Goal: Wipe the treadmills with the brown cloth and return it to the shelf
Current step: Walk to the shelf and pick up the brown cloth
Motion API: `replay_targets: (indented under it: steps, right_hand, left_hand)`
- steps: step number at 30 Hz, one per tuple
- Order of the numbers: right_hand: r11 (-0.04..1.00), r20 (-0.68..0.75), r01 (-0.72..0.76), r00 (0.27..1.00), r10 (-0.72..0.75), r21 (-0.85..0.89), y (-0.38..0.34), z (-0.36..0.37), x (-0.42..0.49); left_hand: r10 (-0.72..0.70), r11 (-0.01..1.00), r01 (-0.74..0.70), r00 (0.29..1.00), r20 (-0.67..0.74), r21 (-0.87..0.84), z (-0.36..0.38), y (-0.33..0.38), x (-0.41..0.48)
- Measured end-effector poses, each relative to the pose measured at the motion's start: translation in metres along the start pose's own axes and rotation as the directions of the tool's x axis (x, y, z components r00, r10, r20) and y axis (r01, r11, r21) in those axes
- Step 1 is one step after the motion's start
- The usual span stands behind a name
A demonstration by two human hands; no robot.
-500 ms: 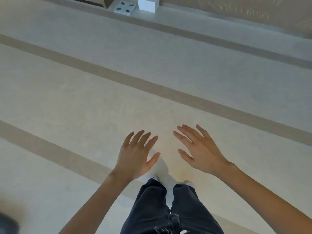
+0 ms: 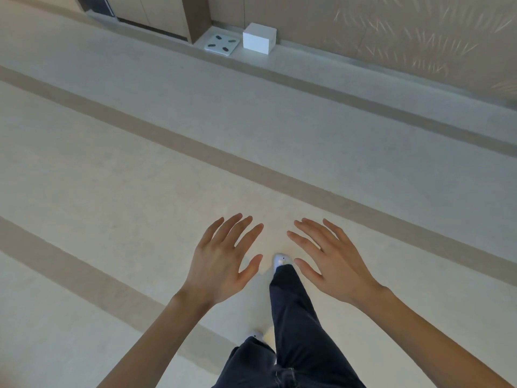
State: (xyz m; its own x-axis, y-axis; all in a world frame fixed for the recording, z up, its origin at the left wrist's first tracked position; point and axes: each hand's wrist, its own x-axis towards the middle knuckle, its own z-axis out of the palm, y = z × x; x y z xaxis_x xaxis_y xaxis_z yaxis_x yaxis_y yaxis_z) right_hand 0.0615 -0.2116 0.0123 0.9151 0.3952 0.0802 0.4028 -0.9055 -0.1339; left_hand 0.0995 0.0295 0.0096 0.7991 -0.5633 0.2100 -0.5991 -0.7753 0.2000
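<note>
Indoor room, probably a fitness or wellness space; a home cannot be ruled out. Evidence: a wide, pale, smooth floor (image 2: pixel 134 169) crossed by 3 darker tan stripes (image 2: pixel 251 167) running diagonally. At the far edge a white body scale (image 2: pixel 221 42) with 4 dark foot pads lies flat, just beside a white box (image 2: pixel 259 37), both at the foot of the wall (image 2: pixel 391 32). The wall is tan panelling flecked with reflected light. Left of the scale stands a wood-toned cabinet (image 2: pixel 162 9).
</note>
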Motion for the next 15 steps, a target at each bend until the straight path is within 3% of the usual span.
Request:
replay_targets:
  steps: [8, 15]
  right_hand:
    - [0.997, 0.025, 0.076, 0.997, -0.076, -0.007, 0.090, -0.008, 0.109]
    - [0.986, -0.010, 0.168, 0.986, -0.168, 0.002, 0.169, -0.028, 0.216]
  left_hand:
    - [-0.141, 0.990, 0.141, 0.988, 0.058, -0.005, 0.013, -0.036, 0.103]
    - [-0.202, 0.979, 0.202, 0.979, -0.003, 0.004, 0.003, -0.065, 0.219]
